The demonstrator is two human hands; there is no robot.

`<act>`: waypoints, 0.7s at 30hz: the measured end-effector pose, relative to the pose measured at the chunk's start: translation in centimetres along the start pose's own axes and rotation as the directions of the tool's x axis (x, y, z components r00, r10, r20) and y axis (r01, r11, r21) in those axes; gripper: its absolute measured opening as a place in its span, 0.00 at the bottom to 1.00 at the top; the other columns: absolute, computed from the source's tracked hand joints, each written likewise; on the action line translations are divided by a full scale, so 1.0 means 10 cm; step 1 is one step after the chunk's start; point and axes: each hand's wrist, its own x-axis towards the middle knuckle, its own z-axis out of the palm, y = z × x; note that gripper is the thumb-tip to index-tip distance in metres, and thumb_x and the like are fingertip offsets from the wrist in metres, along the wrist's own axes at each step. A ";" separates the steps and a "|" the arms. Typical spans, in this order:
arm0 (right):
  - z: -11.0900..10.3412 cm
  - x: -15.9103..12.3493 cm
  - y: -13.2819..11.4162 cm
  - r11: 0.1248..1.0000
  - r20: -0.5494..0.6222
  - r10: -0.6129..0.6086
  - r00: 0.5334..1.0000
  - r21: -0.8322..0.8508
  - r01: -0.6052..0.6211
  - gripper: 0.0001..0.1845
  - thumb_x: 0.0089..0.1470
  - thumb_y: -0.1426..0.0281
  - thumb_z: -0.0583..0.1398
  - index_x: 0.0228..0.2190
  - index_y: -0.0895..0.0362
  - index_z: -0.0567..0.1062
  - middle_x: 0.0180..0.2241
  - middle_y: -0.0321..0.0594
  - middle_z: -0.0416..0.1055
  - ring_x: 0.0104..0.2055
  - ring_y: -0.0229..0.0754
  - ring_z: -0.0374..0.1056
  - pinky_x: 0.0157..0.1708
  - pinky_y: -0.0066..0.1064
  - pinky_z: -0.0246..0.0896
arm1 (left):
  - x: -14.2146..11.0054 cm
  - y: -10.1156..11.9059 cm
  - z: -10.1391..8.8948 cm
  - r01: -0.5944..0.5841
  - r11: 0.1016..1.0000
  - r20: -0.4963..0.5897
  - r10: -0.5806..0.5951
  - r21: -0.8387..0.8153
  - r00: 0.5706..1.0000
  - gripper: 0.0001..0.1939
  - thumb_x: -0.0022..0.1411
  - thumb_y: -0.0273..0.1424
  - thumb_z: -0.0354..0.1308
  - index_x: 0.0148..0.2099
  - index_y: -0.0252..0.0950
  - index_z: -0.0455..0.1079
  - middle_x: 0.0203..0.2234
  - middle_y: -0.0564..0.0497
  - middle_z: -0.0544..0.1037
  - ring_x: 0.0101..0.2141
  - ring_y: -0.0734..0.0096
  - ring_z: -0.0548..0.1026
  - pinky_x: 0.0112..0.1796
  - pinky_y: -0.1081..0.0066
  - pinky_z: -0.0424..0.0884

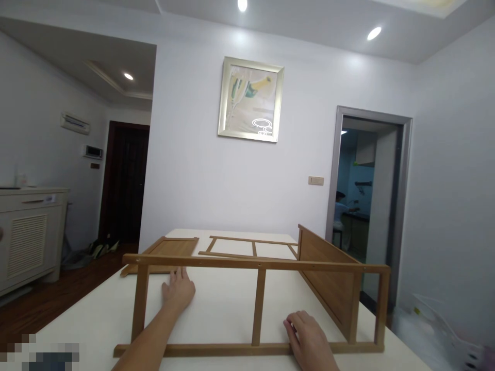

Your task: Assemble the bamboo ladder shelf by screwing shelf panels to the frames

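A brown wooden ladder-like frame stands on its long edge across the near side of the white table. A solid wooden panel stands upright and meets it near its right end. Through the frame's left opening reaches my left hand, its fingers stretched out to the near edge of a flat wooden panel; whether they touch it is unclear. My right hand is over the frame's lower rail, fingers loosely bent and the thumb a little apart, with nothing visible in it.
Another open wooden frame lies flat at the table's far side. A white cabinet is on the left, near a dark door. Through the right doorway a person sits. Clear plastic wrapping lies right of the table.
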 end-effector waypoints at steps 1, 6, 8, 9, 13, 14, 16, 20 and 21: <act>-0.01 0.00 -0.01 1.000 -0.006 -0.022 1.000 -0.011 0.022 0.17 0.65 0.64 0.49 0.27 0.53 0.70 0.28 0.40 0.72 0.31 0.44 0.67 0.34 0.33 0.55 | 0.01 -0.01 0.02 0.001 1.000 0.005 -0.001 0.001 1.000 0.29 0.65 0.28 0.39 0.67 0.27 0.53 0.66 0.32 0.55 0.65 0.47 0.53 0.57 0.46 0.56; 0.00 0.00 -0.03 0.998 0.021 -0.051 0.999 -0.045 0.052 0.16 0.65 0.67 0.50 0.27 0.54 0.70 0.28 0.40 0.71 0.33 0.44 0.65 0.36 0.35 0.53 | 0.02 -0.04 0.02 -0.065 0.998 0.003 0.065 0.024 0.998 0.22 0.66 0.28 0.41 0.55 0.24 0.68 0.54 0.29 0.70 0.54 0.51 0.69 0.49 0.54 0.65; 0.01 0.00 -0.02 0.998 0.025 -0.045 0.999 -0.048 0.046 0.15 0.65 0.68 0.50 0.28 0.54 0.70 0.28 0.39 0.71 0.33 0.44 0.65 0.36 0.35 0.53 | 0.01 -0.02 -0.01 -0.098 0.994 -0.010 0.099 0.036 0.995 0.19 0.66 0.27 0.42 0.50 0.24 0.70 0.48 0.31 0.73 0.49 0.53 0.73 0.45 0.59 0.68; 0.01 -0.01 -0.02 0.998 0.022 -0.045 0.999 -0.050 0.046 0.14 0.65 0.68 0.50 0.27 0.54 0.70 0.28 0.39 0.71 0.33 0.44 0.65 0.36 0.35 0.52 | 0.01 -0.01 -0.02 -0.107 0.993 -0.020 0.108 0.042 0.994 0.18 0.66 0.27 0.43 0.49 0.24 0.70 0.47 0.32 0.73 0.48 0.54 0.74 0.44 0.61 0.69; 0.00 0.00 -0.01 0.996 -0.001 -0.061 0.998 -0.061 0.061 0.14 0.64 0.69 0.51 0.27 0.54 0.69 0.27 0.39 0.71 0.32 0.43 0.65 0.35 0.35 0.52 | -0.02 0.00 -0.06 -0.105 0.992 -0.072 0.110 0.062 0.991 0.15 0.66 0.28 0.47 0.49 0.26 0.69 0.46 0.33 0.74 0.47 0.53 0.74 0.43 0.62 0.69; 0.00 0.00 -0.02 0.996 -0.004 -0.064 0.998 -0.064 0.064 0.14 0.64 0.69 0.51 0.27 0.54 0.69 0.27 0.39 0.71 0.31 0.43 0.65 0.35 0.35 0.52 | -0.02 0.00 -0.07 -0.095 0.993 -0.081 0.100 0.065 0.992 0.15 0.66 0.30 0.48 0.49 0.26 0.69 0.45 0.33 0.74 0.47 0.52 0.74 0.43 0.61 0.69; -0.01 0.00 -0.02 0.995 -0.003 -0.069 0.998 -0.068 0.068 0.14 0.64 0.70 0.51 0.27 0.54 0.69 0.28 0.39 0.71 0.31 0.43 0.65 0.35 0.34 0.52 | -0.03 -0.01 -0.06 -0.073 0.995 -0.088 0.079 0.069 0.993 0.16 0.66 0.32 0.49 0.48 0.26 0.69 0.43 0.33 0.76 0.47 0.51 0.74 0.43 0.60 0.69; 0.00 -0.01 -0.03 0.995 -0.005 -0.058 0.998 -0.081 0.058 0.13 0.63 0.71 0.52 0.26 0.54 0.69 0.27 0.38 0.71 0.31 0.43 0.66 0.35 0.34 0.52 | -0.01 -0.04 -0.06 -0.065 0.995 -0.082 0.071 0.073 0.994 0.13 0.66 0.26 0.46 0.46 0.25 0.70 0.40 0.33 0.77 0.45 0.54 0.75 0.40 0.65 0.69; 0.00 -0.01 -0.02 0.995 -0.004 -0.053 0.999 -0.082 0.052 0.13 0.63 0.71 0.52 0.26 0.54 0.69 0.27 0.38 0.71 0.31 0.43 0.66 0.35 0.34 0.52 | -0.01 -0.05 -0.06 -0.069 0.995 -0.081 0.075 0.074 0.994 0.14 0.65 0.23 0.45 0.45 0.26 0.71 0.40 0.34 0.78 0.44 0.56 0.76 0.40 0.66 0.69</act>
